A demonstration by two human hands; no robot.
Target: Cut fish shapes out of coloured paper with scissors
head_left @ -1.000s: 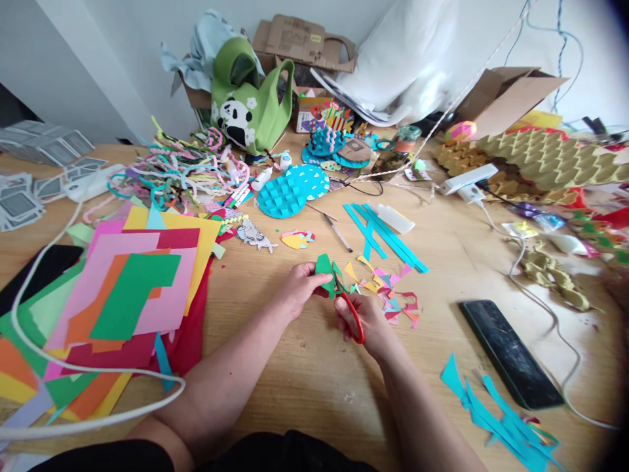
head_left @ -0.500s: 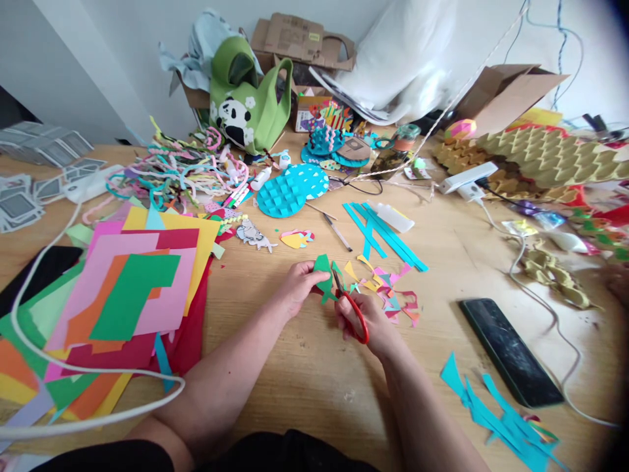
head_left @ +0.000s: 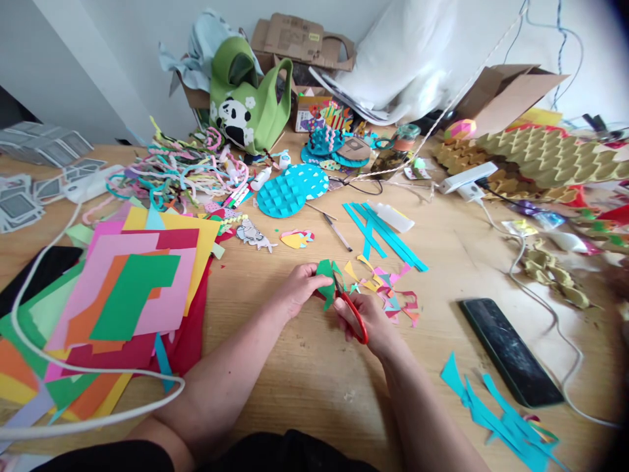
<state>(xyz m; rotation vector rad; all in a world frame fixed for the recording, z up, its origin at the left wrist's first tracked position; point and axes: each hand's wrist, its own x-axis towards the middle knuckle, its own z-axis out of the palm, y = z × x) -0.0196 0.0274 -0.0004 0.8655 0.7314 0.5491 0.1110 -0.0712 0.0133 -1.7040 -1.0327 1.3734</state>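
Between the thumb and fingers of my left hand [head_left: 301, 288] is a small piece of green paper [head_left: 325, 270], held a little above the table. My right hand [head_left: 368, 321] is closed round the red handles of a pair of scissors [head_left: 358, 314]. The scissor blades lie at the right edge of the green paper, where a narrow green strip [head_left: 338, 270] stands apart from the main piece. Just beyond my right hand, paper scraps [head_left: 388, 285] in pink, yellow and orange are scattered. A fish-shaped paper cutout [head_left: 296, 239] lies past my left hand.
Stacked coloured paper [head_left: 132, 295] covers the left side, crossed by a white cable [head_left: 98, 371]. A phone [head_left: 511, 351] and blue paper scraps [head_left: 506, 419] lie at right. Blue strips [head_left: 388, 236], blue discs [head_left: 282, 191] and a green panda bag [head_left: 253, 105] are farther back.
The green paper has tilted and shifted slightly right and down in my left hand. The scissor blades have turned slightly against its edge, and their handles look closer together.
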